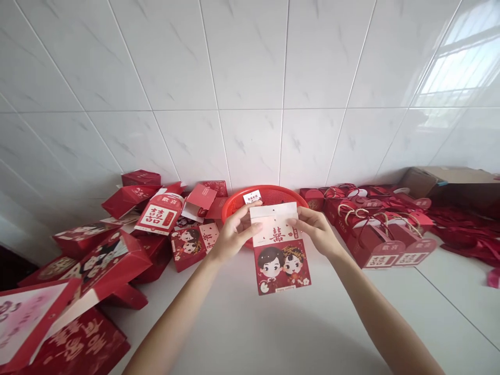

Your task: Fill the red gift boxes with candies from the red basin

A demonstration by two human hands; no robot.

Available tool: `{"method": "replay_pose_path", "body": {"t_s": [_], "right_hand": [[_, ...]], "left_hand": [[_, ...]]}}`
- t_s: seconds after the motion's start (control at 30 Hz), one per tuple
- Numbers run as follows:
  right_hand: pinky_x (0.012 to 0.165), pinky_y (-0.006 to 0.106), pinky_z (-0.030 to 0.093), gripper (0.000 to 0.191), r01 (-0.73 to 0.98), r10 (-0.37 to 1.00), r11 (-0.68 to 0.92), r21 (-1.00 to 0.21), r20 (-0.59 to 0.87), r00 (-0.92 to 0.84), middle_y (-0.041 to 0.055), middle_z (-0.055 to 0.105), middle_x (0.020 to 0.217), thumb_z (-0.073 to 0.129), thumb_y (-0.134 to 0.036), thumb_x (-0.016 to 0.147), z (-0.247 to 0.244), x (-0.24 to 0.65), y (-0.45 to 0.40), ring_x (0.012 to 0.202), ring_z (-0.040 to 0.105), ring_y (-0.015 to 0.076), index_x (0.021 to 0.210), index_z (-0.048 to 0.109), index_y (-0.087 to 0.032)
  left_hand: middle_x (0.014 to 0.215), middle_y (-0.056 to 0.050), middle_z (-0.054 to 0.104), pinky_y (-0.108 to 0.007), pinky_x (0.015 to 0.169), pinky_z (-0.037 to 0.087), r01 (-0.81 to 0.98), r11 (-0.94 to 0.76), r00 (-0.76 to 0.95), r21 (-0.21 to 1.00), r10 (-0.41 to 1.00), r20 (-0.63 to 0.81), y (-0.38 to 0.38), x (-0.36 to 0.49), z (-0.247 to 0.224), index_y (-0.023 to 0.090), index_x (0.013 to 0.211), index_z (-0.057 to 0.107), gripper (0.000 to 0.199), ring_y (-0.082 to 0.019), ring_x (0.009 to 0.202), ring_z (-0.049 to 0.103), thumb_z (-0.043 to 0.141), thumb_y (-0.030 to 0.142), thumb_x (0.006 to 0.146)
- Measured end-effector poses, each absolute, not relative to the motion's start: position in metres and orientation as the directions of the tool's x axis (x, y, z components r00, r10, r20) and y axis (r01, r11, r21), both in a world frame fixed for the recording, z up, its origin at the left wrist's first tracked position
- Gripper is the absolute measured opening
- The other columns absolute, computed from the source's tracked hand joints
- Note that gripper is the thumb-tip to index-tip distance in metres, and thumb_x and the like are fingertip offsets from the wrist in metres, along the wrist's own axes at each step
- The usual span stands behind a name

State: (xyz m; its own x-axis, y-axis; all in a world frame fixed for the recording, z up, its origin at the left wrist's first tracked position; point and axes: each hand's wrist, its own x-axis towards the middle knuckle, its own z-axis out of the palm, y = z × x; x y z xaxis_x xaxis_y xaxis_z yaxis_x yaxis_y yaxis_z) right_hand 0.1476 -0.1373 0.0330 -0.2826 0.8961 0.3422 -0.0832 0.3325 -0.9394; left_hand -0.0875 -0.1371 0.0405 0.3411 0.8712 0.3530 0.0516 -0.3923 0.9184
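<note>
Between my two hands is a red and white wedding gift box (282, 265), printed with a cartoon couple and a double-happiness sign. It looks flat or nearly so from this side; its back is hidden. My left hand (235, 233) pinches its upper left edge, thumb on the front. On the upper right edge, my right hand (315, 229) grips it the same way. Behind the box stands a red plastic basket (230, 200), partly covered by it and my hands. A white printed card (252, 196) shows inside the basket.
Red gift boxes (117, 260) lie heaped on the left, some with open flaps. To the right stand several handled red boxes (377, 245), with dark red ribbons (461, 234) beyond them. A cardboard box (422, 182) sits against the tiled wall (250, 146).
</note>
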Motion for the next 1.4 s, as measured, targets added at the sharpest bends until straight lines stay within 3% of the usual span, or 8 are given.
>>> {"method": "replay_pose_path", "body": {"t_s": [0.2, 0.33, 0.47, 0.7, 1.03, 1.17, 1.33, 1.4], "right_hand": [[0.072, 0.031, 0.056, 0.036, -0.124, 0.872, 0.364, -0.923, 0.385, -0.304, 0.005, 0.072, 0.089, 0.073, -0.052, 0.084, 0.039, 0.146, -0.132, 0.081, 0.069, 0.0195, 0.099, 0.066, -0.02], [0.071, 0.031, 0.057, 0.04, -0.068, 0.853, 0.393, -0.917, 0.391, -0.345, 0.0064, 0.073, 0.094, 0.069, -0.051, 0.089, 0.041, 0.149, -0.134, 0.084, 0.069, 0.0199, 0.115, 0.064, -0.021], [0.074, 0.032, 0.057, 0.044, 0.017, 0.847, 0.438, -0.899, 0.406, -0.344, 0.0097, 0.073, 0.102, 0.062, -0.059, 0.091, 0.046, 0.15, -0.138, 0.093, 0.069, 0.0228, 0.107, 0.069, -0.019], [0.061, 0.026, 0.049, 0.039, 0.06, 0.892, 0.364, -0.93, 0.329, -0.312, 0.0048, 0.068, 0.077, 0.068, -0.056, 0.087, 0.045, 0.145, -0.143, 0.069, 0.062, 0.0163, 0.087, 0.066, -0.017], [0.06, 0.026, 0.047, 0.038, 0.055, 0.877, 0.411, -0.91, 0.379, -0.295, 0.003, 0.065, 0.073, 0.07, -0.055, 0.087, 0.043, 0.146, -0.145, 0.067, 0.061, 0.0159, 0.081, 0.064, -0.018], [0.064, 0.027, 0.049, 0.038, 0.08, 0.87, 0.401, -0.912, 0.352, -0.346, 0.0038, 0.068, 0.077, 0.068, -0.056, 0.088, 0.044, 0.147, -0.146, 0.073, 0.063, 0.0176, 0.087, 0.065, -0.018], [0.059, 0.026, 0.044, 0.044, 0.233, 0.846, 0.481, -0.845, 0.379, -0.374, 0.0023, 0.062, 0.072, 0.063, -0.06, 0.09, 0.046, 0.153, -0.146, 0.067, 0.054, 0.0149, 0.08, 0.065, -0.017], [0.06, 0.026, 0.044, 0.045, 0.271, 0.823, 0.522, -0.809, 0.394, -0.409, 0.0018, 0.061, 0.072, 0.062, -0.059, 0.091, 0.048, 0.157, -0.147, 0.067, 0.052, 0.0143, 0.079, 0.065, -0.017]], "left_hand": [[0.097, -0.007, 0.077, -0.03, 0.066, 0.057, 0.188, -0.438, 0.341, 0.879, 0.869, 0.359, -0.131, -0.09, 0.043, 0.021, 0.135, 0.061, 0.054, -0.019, 0.075, 0.068, 0.069, 0.048, 0.088], [0.115, -0.009, 0.075, -0.029, 0.063, 0.055, 0.204, -0.465, 0.314, 0.862, 0.864, 0.392, -0.129, -0.091, 0.038, 0.022, 0.117, 0.071, 0.04, -0.019, 0.079, 0.068, 0.069, 0.048, 0.087], [0.11, -0.008, 0.076, -0.028, 0.062, 0.055, 0.233, -0.446, 0.309, 0.864, 0.876, 0.37, -0.131, -0.093, 0.036, 0.021, 0.106, 0.074, 0.033, -0.018, 0.076, 0.068, 0.069, 0.047, 0.087], [0.087, -0.006, 0.076, -0.023, 0.055, 0.052, 0.234, -0.499, 0.316, 0.834, 0.851, 0.42, -0.134, -0.095, 0.037, 0.017, 0.096, 0.075, 0.028, -0.014, 0.062, 0.063, 0.071, 0.042, 0.085], [0.08, -0.004, 0.074, -0.022, 0.053, 0.049, 0.154, -0.491, 0.257, 0.857, 0.858, 0.445, -0.138, -0.09, 0.038, 0.018, 0.118, 0.072, 0.039, -0.012, 0.059, 0.058, 0.072, 0.04, 0.086], [0.064, -0.001, 0.07, -0.023, 0.049, 0.047, 0.175, -0.486, 0.218, 0.856, 0.867, 0.448, -0.138, -0.089, 0.037, 0.017, 0.111, 0.078, 0.037, -0.013, 0.053, 0.056, 0.073, 0.042, 0.084], [0.085, -0.008, 0.079, -0.025, 0.06, 0.056, 0.193, -0.478, 0.191, 0.857, 0.875, 0.445, -0.139, -0.09, 0.039, 0.017, 0.104, 0.081, 0.036, -0.019, 0.069, 0.069, 0.076, 0.043, 0.08], [0.079, -0.007, 0.078, -0.026, 0.06, 0.056, 0.204, -0.473, 0.213, 0.857, 0.876, 0.433, -0.138, -0.09, 0.038, 0.017, 0.102, 0.082, 0.035, -0.019, 0.067, 0.069, 0.077, 0.044, 0.079]]}}
